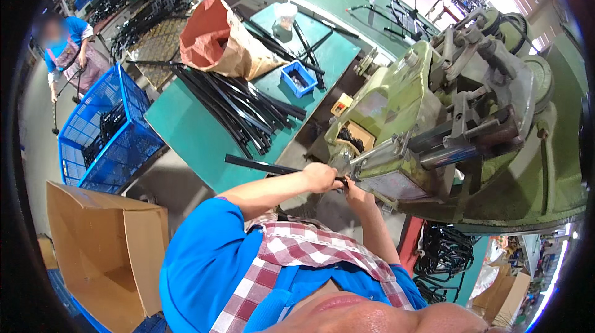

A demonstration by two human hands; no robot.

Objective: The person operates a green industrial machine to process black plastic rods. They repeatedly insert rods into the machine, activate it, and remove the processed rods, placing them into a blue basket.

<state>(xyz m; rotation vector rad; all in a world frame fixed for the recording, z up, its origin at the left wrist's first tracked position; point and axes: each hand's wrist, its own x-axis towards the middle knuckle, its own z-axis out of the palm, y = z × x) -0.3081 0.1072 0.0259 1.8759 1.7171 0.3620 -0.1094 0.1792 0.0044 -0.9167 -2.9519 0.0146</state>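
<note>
My left hand (pixel 320 177) is closed around a long black metal bar (pixel 262 165), whose free end reaches out to the left over the table edge. My right hand (pixel 359 198) pinches the bar's other end, close beside the left fingers. Both hands are at the working head of a green cast-metal press machine (pixel 395 109). Whether the bar touches the machine is hidden by my fingers. A small open box of dark parts (pixel 355 137) sits on the machine just beyond my hands.
Left of the machine, a green table (pixel 186 123) carries a pile of black bars (pixel 232 105), a paper sack (pixel 209 40) and a blue bin (pixel 298 79). A blue crate (pixel 139 123) and a cardboard box (pixel 102 240) stand left. Another person (pixel 74 54) holds a black frame far left.
</note>
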